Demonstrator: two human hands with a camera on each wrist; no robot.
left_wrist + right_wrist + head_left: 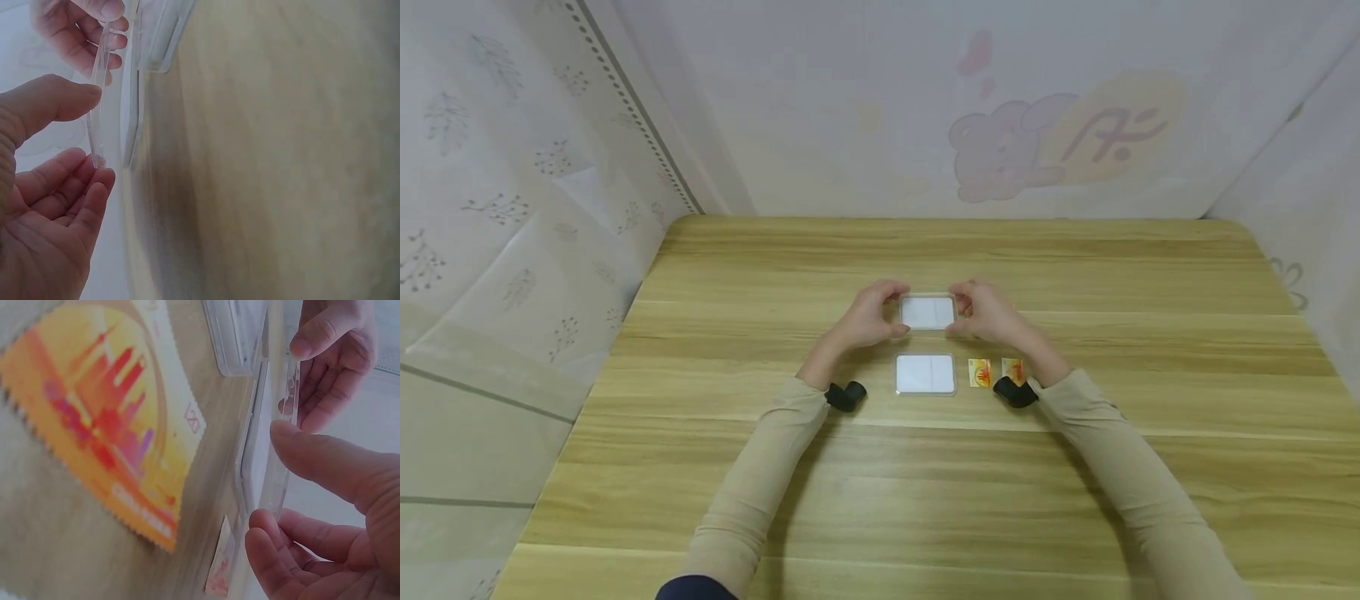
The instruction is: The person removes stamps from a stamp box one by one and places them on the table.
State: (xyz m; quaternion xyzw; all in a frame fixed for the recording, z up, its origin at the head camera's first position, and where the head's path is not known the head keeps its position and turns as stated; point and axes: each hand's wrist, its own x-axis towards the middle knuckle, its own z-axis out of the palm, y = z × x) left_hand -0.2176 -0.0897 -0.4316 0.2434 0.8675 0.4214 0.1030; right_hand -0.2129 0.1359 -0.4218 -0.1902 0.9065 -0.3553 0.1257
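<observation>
A thin clear plastic lid is held above the far clear case, which has a white insert. My left hand pinches the lid's left end between thumb and fingers. At the opposite end, my right hand grips it likewise, as the right wrist view shows with the lid edge-on. A small gap separates lid and case in both wrist views. Closer to me lies a second clear case with a white insert. Right of it are two yellow-orange stamps, one partly covered by the black wrist strap.
Another small stamp lies beside the far case, mostly hidden by my right hand in the head view. Everything rests on a wood-grain table. Patterned light curtains hang along the table's back and sides.
</observation>
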